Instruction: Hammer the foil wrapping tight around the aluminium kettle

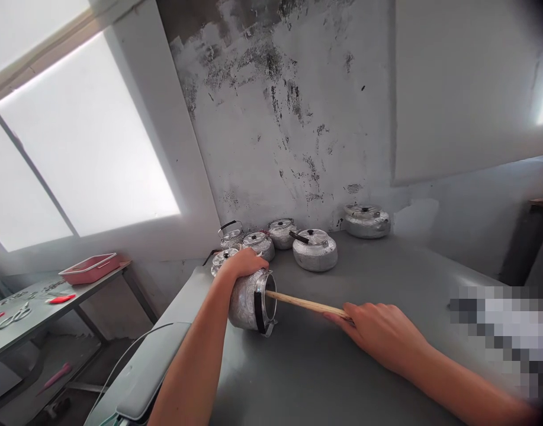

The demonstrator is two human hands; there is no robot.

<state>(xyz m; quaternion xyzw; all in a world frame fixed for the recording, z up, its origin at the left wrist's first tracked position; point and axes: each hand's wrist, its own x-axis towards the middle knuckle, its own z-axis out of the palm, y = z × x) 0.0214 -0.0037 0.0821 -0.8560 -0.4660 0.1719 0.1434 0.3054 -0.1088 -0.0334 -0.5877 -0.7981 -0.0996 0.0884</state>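
Note:
A silver metal kettle point(244, 303) lies tipped on its side on the grey table point(298, 367), its round mouth facing right and a black handle grip hanging across the front. My left hand point(248, 262) rests over the kettle's upper side and holds it. In my right hand point(373, 325) is a light wooden stick point(304, 303), pinched near its right end. The stick's other end reaches into the kettle's mouth, where its tip is hidden.
Several lidded silver kettles stand along the back, including one in the middle point(315, 251) and one farther right point(368, 222). A side table at left bears a pink basket point(91, 269) and scissors point(16, 315). A grey case point(153, 373) lies at the left edge.

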